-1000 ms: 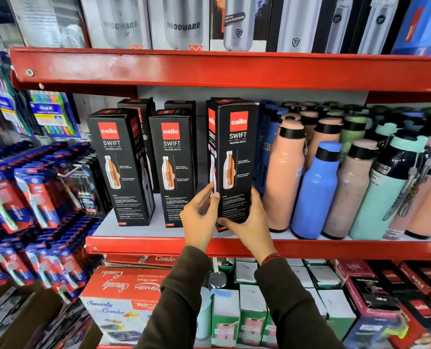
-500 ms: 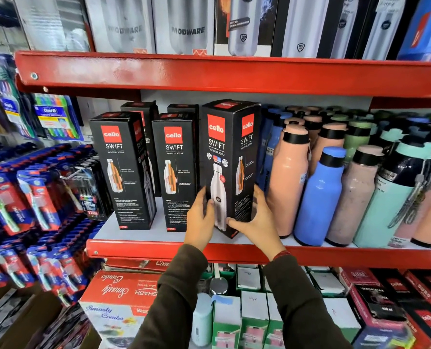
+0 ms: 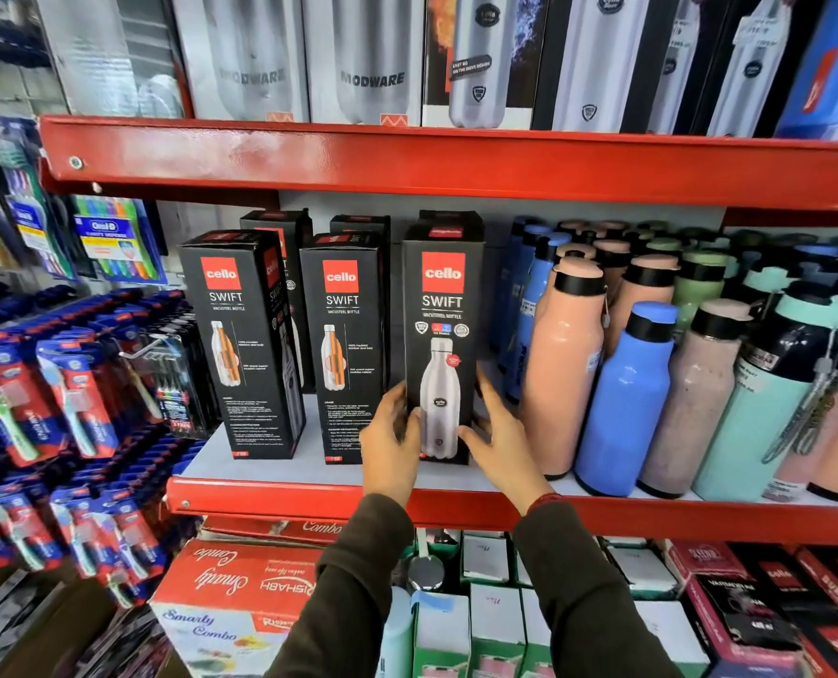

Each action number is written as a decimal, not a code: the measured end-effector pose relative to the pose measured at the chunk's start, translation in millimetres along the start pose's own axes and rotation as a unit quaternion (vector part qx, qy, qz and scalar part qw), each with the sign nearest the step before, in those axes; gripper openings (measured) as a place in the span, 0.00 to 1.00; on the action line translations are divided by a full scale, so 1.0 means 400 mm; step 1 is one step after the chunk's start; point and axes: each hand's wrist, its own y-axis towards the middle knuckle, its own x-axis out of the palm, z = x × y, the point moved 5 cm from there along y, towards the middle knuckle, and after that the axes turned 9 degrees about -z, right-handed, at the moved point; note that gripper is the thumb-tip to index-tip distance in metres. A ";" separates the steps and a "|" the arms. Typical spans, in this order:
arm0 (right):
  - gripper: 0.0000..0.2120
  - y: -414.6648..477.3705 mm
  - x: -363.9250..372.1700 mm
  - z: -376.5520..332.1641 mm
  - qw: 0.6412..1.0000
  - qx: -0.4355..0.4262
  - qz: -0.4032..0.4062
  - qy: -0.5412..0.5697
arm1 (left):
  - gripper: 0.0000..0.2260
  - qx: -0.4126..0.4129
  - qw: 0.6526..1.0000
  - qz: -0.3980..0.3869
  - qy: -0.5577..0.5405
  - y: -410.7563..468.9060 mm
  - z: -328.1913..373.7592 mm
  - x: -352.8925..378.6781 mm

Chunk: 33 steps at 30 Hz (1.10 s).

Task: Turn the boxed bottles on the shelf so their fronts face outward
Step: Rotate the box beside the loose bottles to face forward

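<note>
Three black Cello Swift bottle boxes stand in a front row on the red-edged shelf (image 3: 280, 496). The right box (image 3: 444, 310) shows a silver bottle picture on its outward face and stands upright. My left hand (image 3: 390, 442) grips its lower left edge and my right hand (image 3: 497, 442) its lower right edge. The middle box (image 3: 343, 345) and the left box (image 3: 241, 345) show faces with orange cutaway bottle pictures. More black boxes stand behind them, mostly hidden.
Loose bottles in peach (image 3: 561, 369), blue (image 3: 625, 398) and mint (image 3: 759, 413) crowd the shelf right of the boxes. Toothbrush packs (image 3: 79, 393) hang at left. A red shelf beam (image 3: 456, 159) runs overhead. Cartons (image 3: 231, 604) sit below.
Both hands have turned the right box about its upright axis; the silver-bottle face came round from the left side and now points outward. The box has settled back in line with the others.
</note>
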 end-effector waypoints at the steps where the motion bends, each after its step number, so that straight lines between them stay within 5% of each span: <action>1: 0.38 0.001 0.002 0.005 1.000 0.009 0.006 0.001 | 0.19 0.003 1.000 0.000 0.007 -0.001 0.001 0.003; 16: 0.35 0.003 0.015 0.041 0.996 0.064 0.058 -0.037 | 0.19 0.008 0.999 0.005 0.049 -0.009 -0.026 0.033; 24: 0.29 -0.023 0.025 0.043 0.979 0.044 0.200 -0.006 | 0.22 0.027 0.998 -0.021 0.048 -0.039 -0.005 0.002; 28: 0.18 -0.082 0.026 -0.021 0.949 -0.016 0.316 0.006 | 0.18 0.092 0.994 0.039 0.033 -0.070 0.043 -0.086; 33: 0.15 -0.076 0.121 -0.129 0.955 -0.126 0.269 -0.008 | 0.20 0.141 0.980 0.123 0.064 -0.059 0.058 -0.190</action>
